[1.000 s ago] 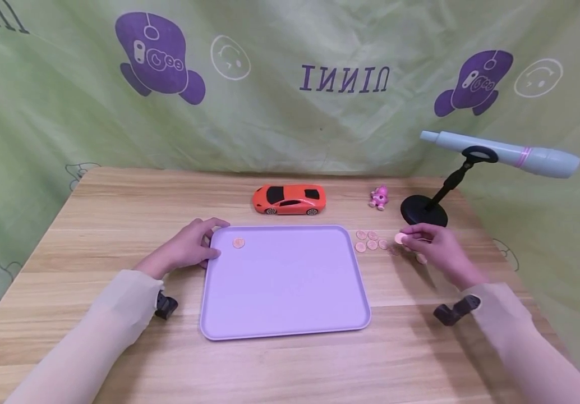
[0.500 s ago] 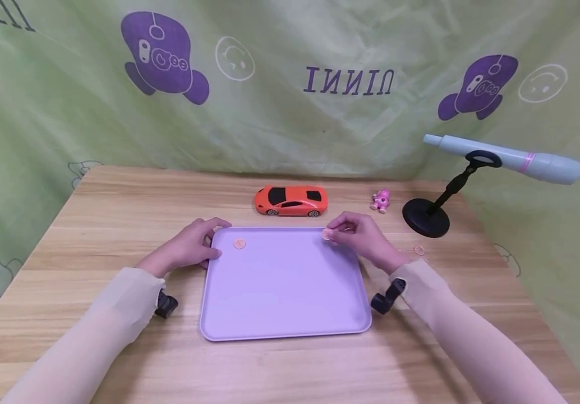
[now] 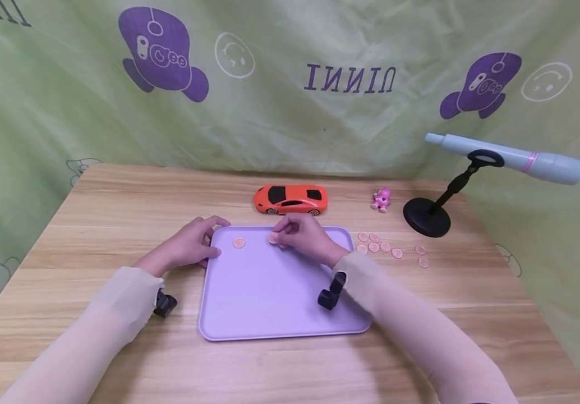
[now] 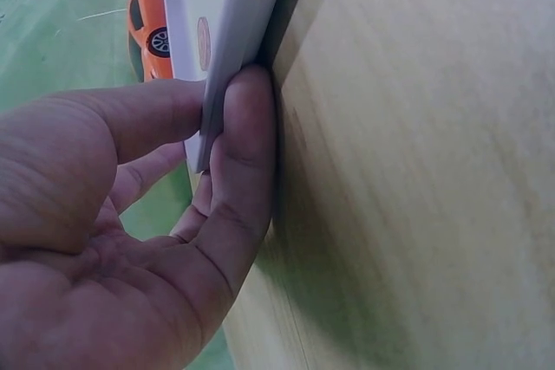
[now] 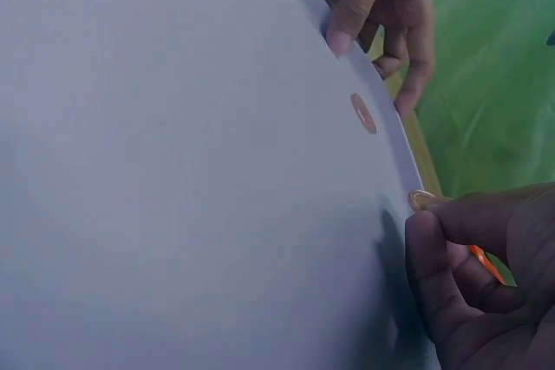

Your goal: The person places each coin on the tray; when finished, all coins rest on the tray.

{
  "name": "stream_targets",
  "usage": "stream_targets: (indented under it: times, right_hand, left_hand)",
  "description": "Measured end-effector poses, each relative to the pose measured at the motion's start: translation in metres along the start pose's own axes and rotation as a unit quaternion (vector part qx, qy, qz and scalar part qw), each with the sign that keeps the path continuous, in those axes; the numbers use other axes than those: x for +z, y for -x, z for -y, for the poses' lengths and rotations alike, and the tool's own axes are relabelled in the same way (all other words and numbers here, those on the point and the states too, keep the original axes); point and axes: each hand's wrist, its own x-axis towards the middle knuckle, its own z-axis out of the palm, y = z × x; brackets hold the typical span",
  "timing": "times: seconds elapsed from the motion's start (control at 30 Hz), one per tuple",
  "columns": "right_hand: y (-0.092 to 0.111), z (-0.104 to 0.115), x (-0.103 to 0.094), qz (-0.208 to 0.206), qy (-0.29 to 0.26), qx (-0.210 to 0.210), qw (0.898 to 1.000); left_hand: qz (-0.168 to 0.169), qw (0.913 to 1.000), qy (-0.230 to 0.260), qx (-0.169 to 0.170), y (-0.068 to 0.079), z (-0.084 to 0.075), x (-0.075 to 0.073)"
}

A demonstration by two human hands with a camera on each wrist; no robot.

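My left hand grips the upper left corner of a lilac tray. In the left wrist view its thumb lies on the rim and a finger reaches under the edge. Thumb and fingertips of my right hand pinch a copper-coloured coin above the upper part of the tray. The right wrist view shows this held coin close to the tray's rim. Another coin lies flat on the tray near its upper left corner, between the two hands.
Several more coins lie on the wooden table right of the tray. Behind the tray are an orange toy car and a small pink figurine. At the right, a black stand holds a light blue microphone. A green curtain hangs behind.
My right hand has taken a coin from the table on the right and carried it left over the tray. The left hand keeps its place on the tray.
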Motion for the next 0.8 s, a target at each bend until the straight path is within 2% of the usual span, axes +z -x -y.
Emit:
stream_targets:
  times: [0.2, 0.37, 0.53, 0.8]
  right_hand:
    - [-0.010, 0.006, 0.020, 0.014, 0.036, -0.036, 0.999]
    - [-0.011, 0.015, 0.030, 0.009, 0.111, -0.055, 0.992]
    - [-0.010, 0.021, 0.034, -0.002, 0.165, -0.057, 0.985]
    - [-0.009, 0.024, 0.035, -0.001, 0.198, -0.054, 0.979]
  left_hand:
    - [0.000, 1.0000, 0.003, 0.001, -0.002, 0.000, 0.001]
    - [-0.001, 1.0000, 0.004, 0.001, -0.001, 0.001, 0.000]
    - [-0.003, 1.0000, 0.001, 0.004, 0.000, 0.002, 0.000]
    - [-0.004, 1.0000, -0.005, 0.005, 0.000, 0.001, 0.000]
